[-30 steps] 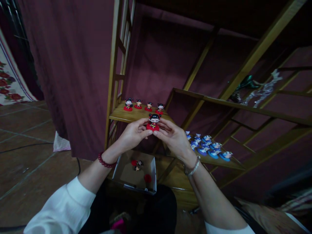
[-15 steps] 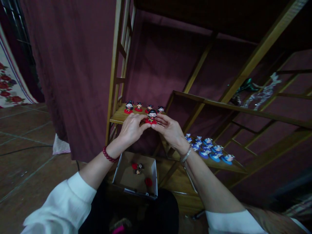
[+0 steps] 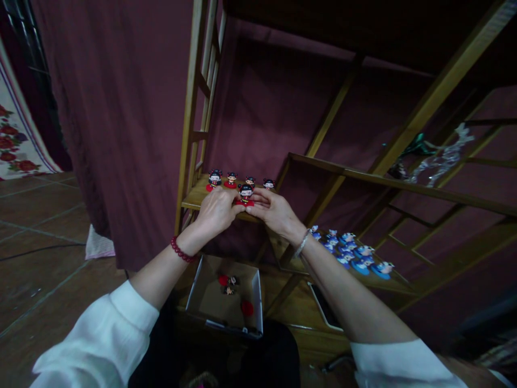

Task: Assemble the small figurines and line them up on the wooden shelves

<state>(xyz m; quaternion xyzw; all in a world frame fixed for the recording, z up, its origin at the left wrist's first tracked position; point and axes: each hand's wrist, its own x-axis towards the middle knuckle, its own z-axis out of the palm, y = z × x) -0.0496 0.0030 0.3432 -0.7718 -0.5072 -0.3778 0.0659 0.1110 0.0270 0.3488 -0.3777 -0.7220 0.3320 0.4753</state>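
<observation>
Between my two hands is a small black-haired figurine (image 3: 246, 193) on a red round base, upright at the front of the wooden shelf (image 3: 193, 199). My left hand (image 3: 218, 209) pinches the base from the left, and my right hand (image 3: 277, 211) grips it from the right. Whether the base touches the shelf, I cannot tell. Behind it stand several similar figurines, among them a larger one (image 3: 214, 179) at the left and another (image 3: 269, 184) at the right. Below my wrists, an open cardboard box (image 3: 205, 307) holds a few small figurines (image 3: 229, 285) and a red disc (image 3: 246, 308).
Several blue-and-white figurines (image 3: 347, 250) crowd a lower shelf at the right, beside my right forearm. A clear glass-like ornament (image 3: 444, 156) stands on a higher shelf. A dark flat device with a pale edge (image 3: 325, 307) lies near the box. A maroon curtain (image 3: 121, 134) hangs at the left.
Both hands have moved slightly left and down with the figurine, bringing it closer to the shelf's front edge. The view has shifted a little; the dark flat device shows more now.
</observation>
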